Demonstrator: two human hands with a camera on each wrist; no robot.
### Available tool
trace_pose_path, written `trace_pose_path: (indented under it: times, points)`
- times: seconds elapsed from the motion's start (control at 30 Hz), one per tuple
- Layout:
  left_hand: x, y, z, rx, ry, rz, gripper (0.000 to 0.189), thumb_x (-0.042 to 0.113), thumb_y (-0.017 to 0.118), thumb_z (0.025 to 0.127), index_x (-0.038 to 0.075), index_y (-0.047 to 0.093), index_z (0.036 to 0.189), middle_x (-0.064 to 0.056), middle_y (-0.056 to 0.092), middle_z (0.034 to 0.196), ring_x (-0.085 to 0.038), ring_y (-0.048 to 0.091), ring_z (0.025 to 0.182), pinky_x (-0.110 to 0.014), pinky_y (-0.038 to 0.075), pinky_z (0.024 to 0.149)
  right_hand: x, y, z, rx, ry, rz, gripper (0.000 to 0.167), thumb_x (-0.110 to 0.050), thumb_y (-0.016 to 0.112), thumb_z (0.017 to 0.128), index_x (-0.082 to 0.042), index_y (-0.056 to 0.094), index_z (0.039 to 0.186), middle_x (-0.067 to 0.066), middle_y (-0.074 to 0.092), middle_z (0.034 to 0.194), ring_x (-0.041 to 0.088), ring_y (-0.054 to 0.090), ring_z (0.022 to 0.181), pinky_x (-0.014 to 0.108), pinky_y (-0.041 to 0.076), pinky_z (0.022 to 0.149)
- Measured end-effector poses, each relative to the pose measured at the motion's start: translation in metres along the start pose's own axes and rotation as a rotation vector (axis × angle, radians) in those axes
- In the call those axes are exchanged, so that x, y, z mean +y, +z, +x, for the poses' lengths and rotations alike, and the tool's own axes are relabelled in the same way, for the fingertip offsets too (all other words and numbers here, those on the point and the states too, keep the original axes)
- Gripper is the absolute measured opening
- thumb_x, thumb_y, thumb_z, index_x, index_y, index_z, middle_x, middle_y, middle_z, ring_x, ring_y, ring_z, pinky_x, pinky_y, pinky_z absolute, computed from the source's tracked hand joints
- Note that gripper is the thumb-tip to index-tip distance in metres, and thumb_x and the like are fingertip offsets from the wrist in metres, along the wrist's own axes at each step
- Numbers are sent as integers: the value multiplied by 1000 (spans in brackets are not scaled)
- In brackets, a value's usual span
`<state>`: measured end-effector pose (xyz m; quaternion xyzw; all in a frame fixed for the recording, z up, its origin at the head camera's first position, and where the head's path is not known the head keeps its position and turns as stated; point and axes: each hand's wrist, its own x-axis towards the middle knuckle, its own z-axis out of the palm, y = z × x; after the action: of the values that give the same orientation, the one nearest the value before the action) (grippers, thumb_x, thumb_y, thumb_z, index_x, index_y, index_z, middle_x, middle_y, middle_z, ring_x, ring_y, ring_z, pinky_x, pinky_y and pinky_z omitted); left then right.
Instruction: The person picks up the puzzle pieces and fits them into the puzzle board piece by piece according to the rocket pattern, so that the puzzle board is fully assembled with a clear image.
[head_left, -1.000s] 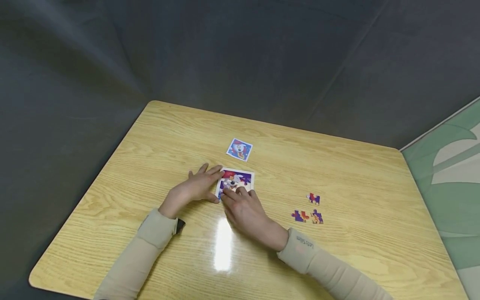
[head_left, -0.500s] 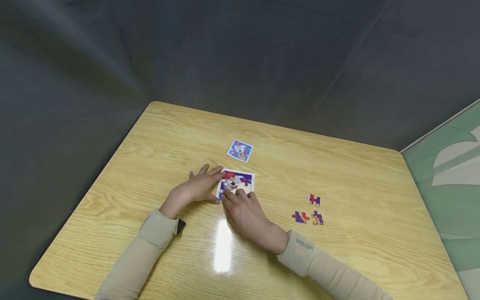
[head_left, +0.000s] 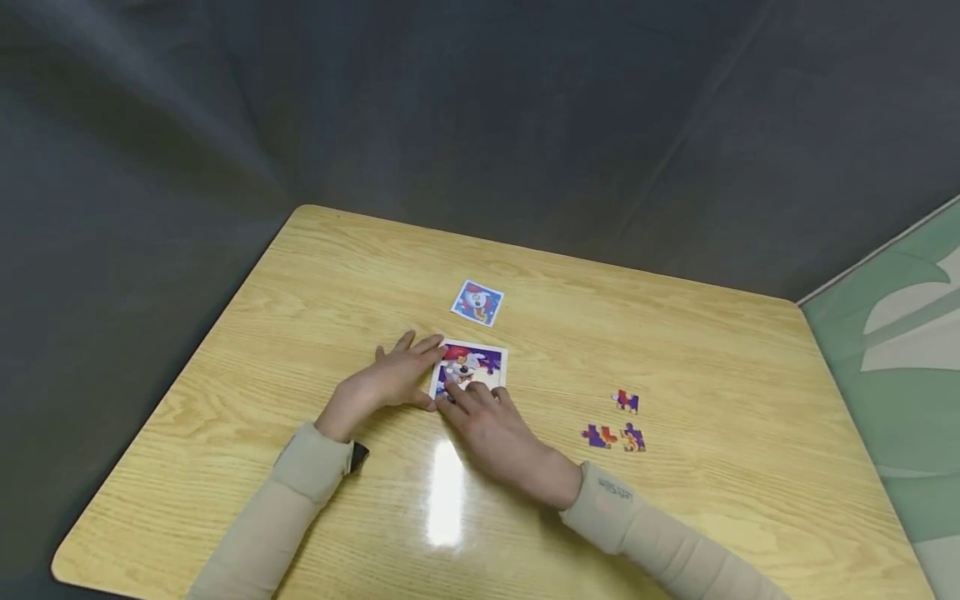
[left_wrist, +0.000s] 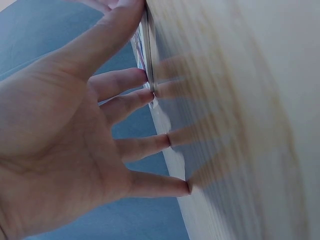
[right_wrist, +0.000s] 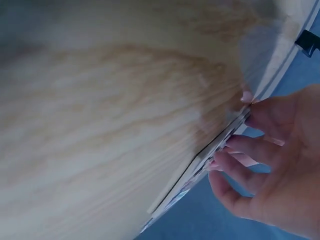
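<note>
A small square jigsaw puzzle in a white-edged tray (head_left: 486,377) lies on the table, partly filled with a red, purple and white cartoon picture. My left hand (head_left: 393,377) is spread along its left side, with thumb and forefinger at the tray's edge. In the left wrist view the other fingertips of that hand (left_wrist: 65,135) touch the tabletop. My right hand (head_left: 495,433) reaches over the near part of the puzzle, its bent fingertips on the lower-left pieces. From the right wrist, its thumb is at the tray's edge; the pieces beneath the fingers are hidden.
Beyond the tray lies a square picture card (head_left: 477,302). Three loose jigsaw pieces rest to the right: one (head_left: 626,401) farther back, a second (head_left: 599,436) and a third (head_left: 633,437) side by side nearer. Dark cloth hangs behind the wooden table (head_left: 720,358).
The right hand's fingers shift slightly at the puzzle's lower-left corner. My left hand stays at the tray's side, and the loose pieces and card lie as before.
</note>
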<state>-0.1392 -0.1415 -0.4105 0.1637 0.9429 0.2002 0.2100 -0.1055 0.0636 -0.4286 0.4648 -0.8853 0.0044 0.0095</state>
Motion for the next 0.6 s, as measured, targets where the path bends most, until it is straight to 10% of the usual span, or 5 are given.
trace_pose_path:
  times: [0.6]
  points:
    - [0,0,0,-3,-2,-11,91,34,77,80,6,28,151,-10,12,161,-48,1,142,-79,7,99,11,1,3,-12,-14,55,49,-13,56,94,-14,49,142,6,43,148,30,42,128,52,45,94]
